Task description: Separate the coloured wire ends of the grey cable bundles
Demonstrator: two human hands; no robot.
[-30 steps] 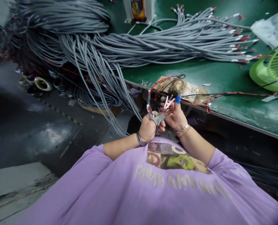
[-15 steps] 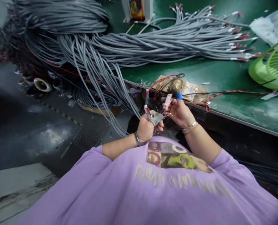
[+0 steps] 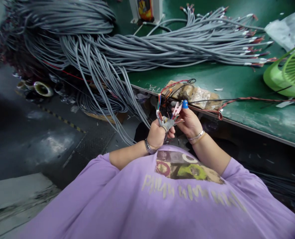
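My left hand (image 3: 156, 135) is closed round the end of a grey multi-core cable, whose thin coloured wires (image 3: 159, 103) stick up above the fist. More wires with bare copper ends (image 3: 179, 120) fan out to the right. A grey wrapped piece (image 3: 167, 125) lies across the grip; whether it covers my thumb or the cable I cannot tell. My right hand (image 3: 191, 122), with a blue cover (image 3: 184, 104) on the thumb, is closed on a small pale pink plastic piece (image 3: 177, 109) beside the wires. Its fingertips are partly hidden.
Long grey cables (image 3: 162, 49) with stripped ends spread over the green table (image 3: 257, 122), and some hang off its edge. A taped cardboard piece (image 3: 202, 96) with red and black wires lies at the front edge. A green fan (image 3: 286, 73) stands right; tape rolls (image 3: 42, 89) sit lower left.
My right hand has shifted left, closer to the wires, and its thumb has come in toward the pink piece, which has tilted. My left hand has moved slightly right with the cable.
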